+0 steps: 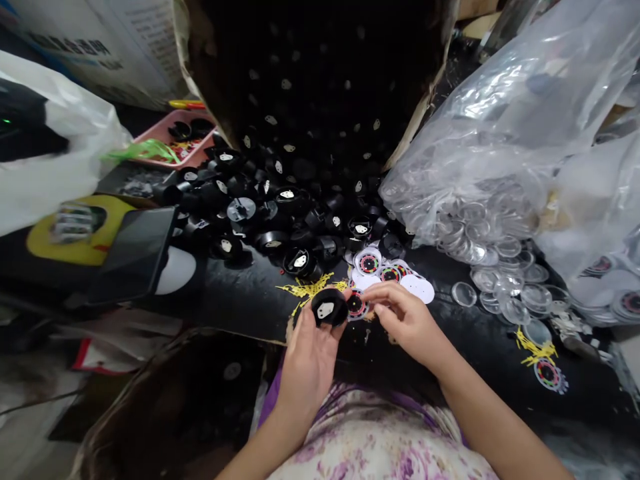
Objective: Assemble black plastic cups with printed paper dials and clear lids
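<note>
with my left grip [307, 363] closed round a black cap [329, 308], i see the right grip [407, 320] pinching a printed disc [356, 305] just right of it (edges touching).

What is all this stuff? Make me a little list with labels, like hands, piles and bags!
Left hand: holds a black round part, open side up.
Right hand: pinches a printed disc right beside that part.
Pile: many more black parts spill from a cardboard box.
On the table: colourful printed discs, yellow scraps.
Right side: clear plastic bag full of clear discs, some loose ones below it.
Far left: pink tray.
</note>
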The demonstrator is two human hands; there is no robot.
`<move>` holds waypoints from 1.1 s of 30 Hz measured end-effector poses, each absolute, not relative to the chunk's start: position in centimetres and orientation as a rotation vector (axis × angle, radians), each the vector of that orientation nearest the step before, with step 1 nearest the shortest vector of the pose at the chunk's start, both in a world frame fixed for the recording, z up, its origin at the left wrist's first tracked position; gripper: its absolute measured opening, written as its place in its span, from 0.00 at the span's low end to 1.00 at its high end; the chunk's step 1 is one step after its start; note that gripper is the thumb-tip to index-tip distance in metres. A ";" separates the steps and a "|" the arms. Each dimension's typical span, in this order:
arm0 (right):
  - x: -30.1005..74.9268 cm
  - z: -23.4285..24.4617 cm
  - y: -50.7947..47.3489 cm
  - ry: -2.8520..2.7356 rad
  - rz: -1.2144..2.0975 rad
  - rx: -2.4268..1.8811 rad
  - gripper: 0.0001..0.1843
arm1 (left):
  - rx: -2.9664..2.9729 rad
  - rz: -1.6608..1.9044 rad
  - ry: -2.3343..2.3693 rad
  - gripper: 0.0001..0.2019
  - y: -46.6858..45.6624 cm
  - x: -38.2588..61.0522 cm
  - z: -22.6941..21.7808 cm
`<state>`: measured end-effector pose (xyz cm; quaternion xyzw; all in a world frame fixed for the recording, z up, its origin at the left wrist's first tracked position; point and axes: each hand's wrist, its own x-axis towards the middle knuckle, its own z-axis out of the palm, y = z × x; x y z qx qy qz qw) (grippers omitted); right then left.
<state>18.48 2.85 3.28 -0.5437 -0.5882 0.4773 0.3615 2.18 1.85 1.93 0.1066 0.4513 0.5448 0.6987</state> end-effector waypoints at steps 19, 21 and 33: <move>16.0 5.8 3.6 -1.552 1.076 -1.659 0.03 | 0.533 0.966 1.134 0.18 0.2 2.0 0.6; 16.2 5.6 3.7 -1.517 1.144 -1.704 0.04 | 0.563 0.971 1.107 0.18 0.2 1.8 0.5; 17.3 4.1 2.1 -1.928 1.249 -1.573 0.11 | 0.922 0.817 1.316 0.16 -1.0 -1.6 -0.3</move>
